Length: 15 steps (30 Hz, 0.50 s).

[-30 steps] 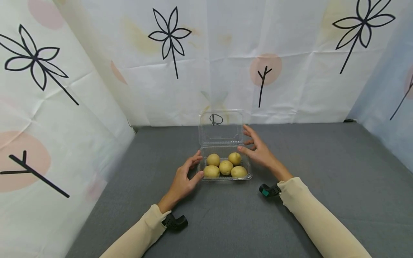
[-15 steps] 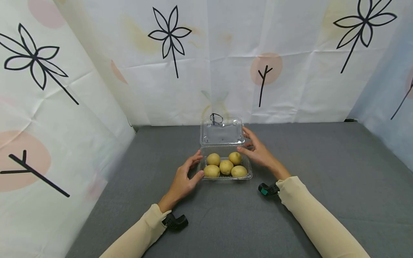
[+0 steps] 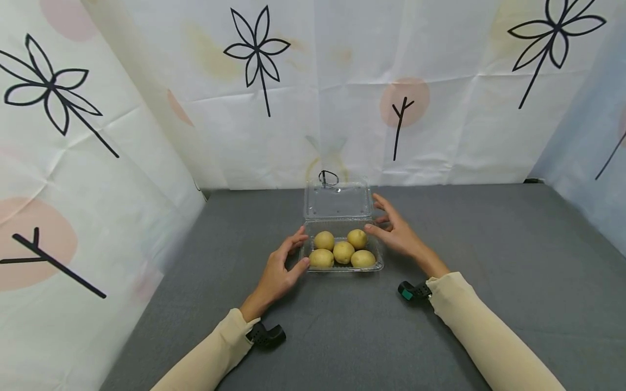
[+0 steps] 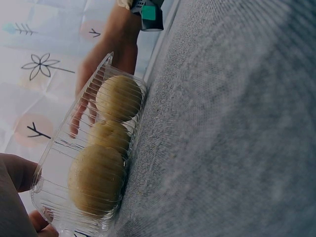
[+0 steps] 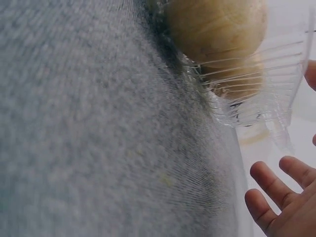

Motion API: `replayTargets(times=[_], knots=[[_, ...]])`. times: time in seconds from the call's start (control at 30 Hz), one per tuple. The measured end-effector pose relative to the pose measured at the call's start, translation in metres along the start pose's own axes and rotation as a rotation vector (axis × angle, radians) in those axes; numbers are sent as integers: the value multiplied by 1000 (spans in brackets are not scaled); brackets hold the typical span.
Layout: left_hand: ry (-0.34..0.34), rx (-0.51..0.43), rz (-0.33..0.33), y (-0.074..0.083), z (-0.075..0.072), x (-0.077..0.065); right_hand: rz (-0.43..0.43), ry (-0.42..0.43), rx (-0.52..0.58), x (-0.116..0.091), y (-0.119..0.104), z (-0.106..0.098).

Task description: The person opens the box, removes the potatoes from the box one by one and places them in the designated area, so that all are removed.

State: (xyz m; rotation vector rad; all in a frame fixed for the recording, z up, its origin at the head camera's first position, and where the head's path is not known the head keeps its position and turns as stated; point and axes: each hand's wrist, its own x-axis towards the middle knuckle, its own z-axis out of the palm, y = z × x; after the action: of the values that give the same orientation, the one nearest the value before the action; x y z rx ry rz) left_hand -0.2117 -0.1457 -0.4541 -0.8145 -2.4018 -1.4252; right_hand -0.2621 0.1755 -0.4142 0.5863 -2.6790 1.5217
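Gray table [image 3: 332, 336], printed cloth [image 3: 342, 108] behind | Box [image 3: 344, 270] near back edge, raised lid [image 3: 338, 203] baring 5 potatoes [image 3: 344, 252] | Left hand [image 3: 280, 269], fingers wide, at box's left, seemingly steadying it | Right hand [image 3: 397, 234], wide, at right, gripping nothing

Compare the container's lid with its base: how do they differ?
The lid stands raised, while the base sits flat on the gray tabletop. The lid holds nothing; the base holds five yellowish rounded items. The lid is farther from the person than the base. Both are clear plastic.
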Motion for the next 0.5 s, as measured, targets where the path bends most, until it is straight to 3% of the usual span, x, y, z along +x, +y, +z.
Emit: replayTargets(times=[0.33,0.5], knots=[[9,-10,13,3,0,1,-149,143,-62,-8,-9,-3],[6,-6,5,3,0,0,-192,134,-65,-13,-18,-2]])
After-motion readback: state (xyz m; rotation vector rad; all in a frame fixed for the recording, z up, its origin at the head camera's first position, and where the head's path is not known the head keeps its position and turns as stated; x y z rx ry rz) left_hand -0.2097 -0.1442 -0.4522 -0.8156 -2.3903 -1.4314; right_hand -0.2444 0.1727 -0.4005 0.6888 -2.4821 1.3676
